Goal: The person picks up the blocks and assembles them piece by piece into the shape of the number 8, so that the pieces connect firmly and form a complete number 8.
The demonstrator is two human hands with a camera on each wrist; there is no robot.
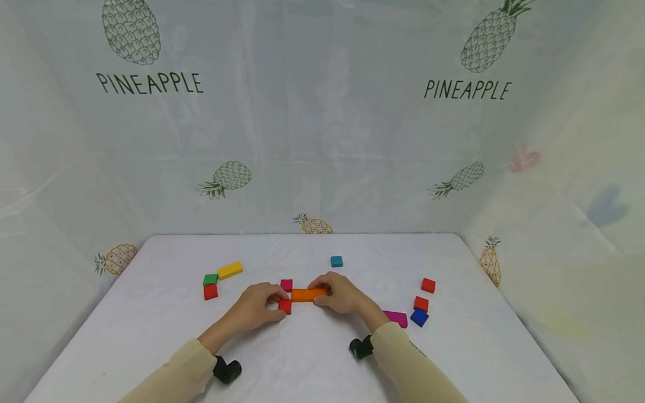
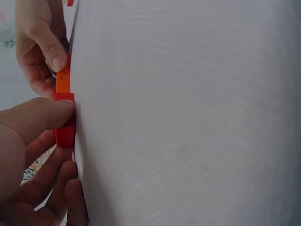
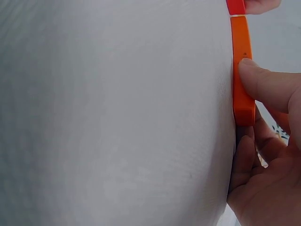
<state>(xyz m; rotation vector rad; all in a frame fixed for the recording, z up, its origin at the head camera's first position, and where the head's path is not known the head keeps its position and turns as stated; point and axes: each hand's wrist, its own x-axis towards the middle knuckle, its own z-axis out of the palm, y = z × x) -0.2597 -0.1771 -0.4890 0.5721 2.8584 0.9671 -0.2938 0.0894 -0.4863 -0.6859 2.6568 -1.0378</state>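
My left hand (image 1: 259, 307) pinches a small red block (image 1: 285, 307) between thumb and fingers on the white tabletop; the left wrist view shows the thumb across the red block's side (image 2: 65, 134). To the right, my right hand (image 1: 340, 293) grips the right end of a long orange block (image 1: 304, 295), thumb on its near face, as the right wrist view shows on the orange block (image 3: 242, 42). The red block sits close by the orange block's left end. Just behind the red block lies a magenta cube (image 1: 286, 284), near the left fingertips.
At the left are a yellow block (image 1: 230, 270), a green block (image 1: 210, 279) and a red block (image 1: 210, 292). A teal block (image 1: 336, 261) lies at the back. Rightward lie a long magenta block (image 1: 396, 319), a blue block (image 1: 419, 317) and two red blocks (image 1: 428, 285).
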